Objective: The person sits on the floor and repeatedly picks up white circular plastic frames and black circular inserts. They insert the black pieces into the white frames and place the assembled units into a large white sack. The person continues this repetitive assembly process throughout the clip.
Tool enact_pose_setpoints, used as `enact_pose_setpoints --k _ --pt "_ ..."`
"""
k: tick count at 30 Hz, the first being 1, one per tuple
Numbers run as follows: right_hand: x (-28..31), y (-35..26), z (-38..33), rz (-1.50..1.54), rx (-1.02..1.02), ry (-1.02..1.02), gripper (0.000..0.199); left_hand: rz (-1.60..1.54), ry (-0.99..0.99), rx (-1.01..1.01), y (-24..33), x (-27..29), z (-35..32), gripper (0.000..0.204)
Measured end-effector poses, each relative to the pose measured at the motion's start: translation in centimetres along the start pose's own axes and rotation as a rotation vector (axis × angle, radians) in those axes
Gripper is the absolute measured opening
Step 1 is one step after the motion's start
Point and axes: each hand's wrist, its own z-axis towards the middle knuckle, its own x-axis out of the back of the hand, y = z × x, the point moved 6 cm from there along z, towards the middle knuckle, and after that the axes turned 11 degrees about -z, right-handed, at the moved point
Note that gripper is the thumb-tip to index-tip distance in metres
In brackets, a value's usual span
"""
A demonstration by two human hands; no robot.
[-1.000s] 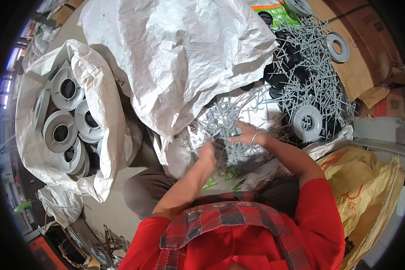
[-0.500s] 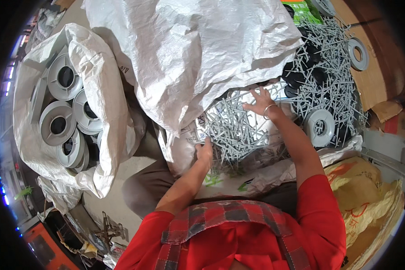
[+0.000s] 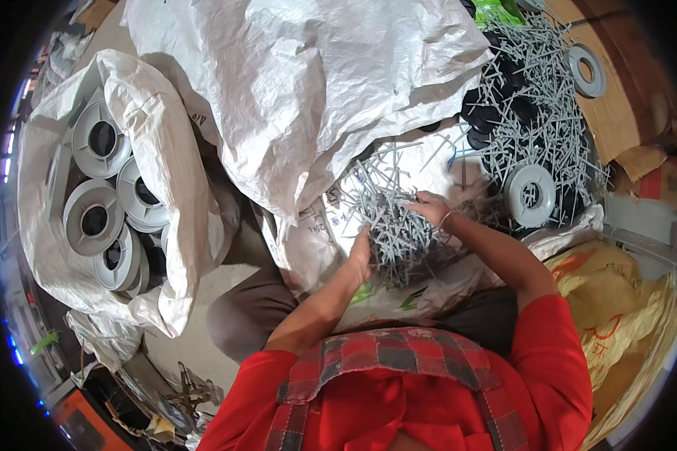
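Two bare hands work at one heap of thin grey sticks [image 3: 399,233], too many to count, lying on a printed white sack [image 3: 427,171] in the middle of the scene. The left hand [image 3: 361,252] rests against the heap's left, near side, its grip half-curled; whether it closes on any stick I cannot tell. The right hand [image 3: 432,210], one bracelet [image 3: 445,219] at its wrist, touches the right side with fingers bent; what its grip has hold of, if anything, is unclear.

Far of the hands spreads one large white woven sheet [image 3: 316,90]. To the left stands one open white sack [image 3: 180,255] with at least six grey flanged rings [image 3: 94,188], four showing their faces plainly. To the right lies a second, wider spread of grey sticks [image 3: 538,90] over several black round pieces [image 3: 483,116], partly hidden. Two more grey rings sit there: one on the spread [image 3: 517,197], one farther off on brown cardboard [image 3: 617,113]. One yellow sack [image 3: 594,286] lies near, at right.
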Motion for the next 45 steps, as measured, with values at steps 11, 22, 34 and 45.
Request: enact_pose_setpoints --k 11,22,34,45 --pt "6.0 -3.0 0.1 -0.186 0.04 -0.045 0.063 0.072 0.054 -0.176 -0.7 -9.6 -7.2 0.063" --pt "28.2 -26.0 -22.3 -0.285 0.182 0.224 0.053 0.221 -0.502 -0.484 -1.2 -27.0 -21.6 0.052" --pt "41.2 -8.3 -70.8 -0.403 -0.27 1.03 0.035 0.799 -1.684 -0.147 -30.7 -50.1 -40.8 0.049" --pt "40.6 -1.1 -71.3 -0.688 -0.635 0.963 0.028 1.075 -1.33 -0.522 -18.2 -49.6 -37.2 0.033"
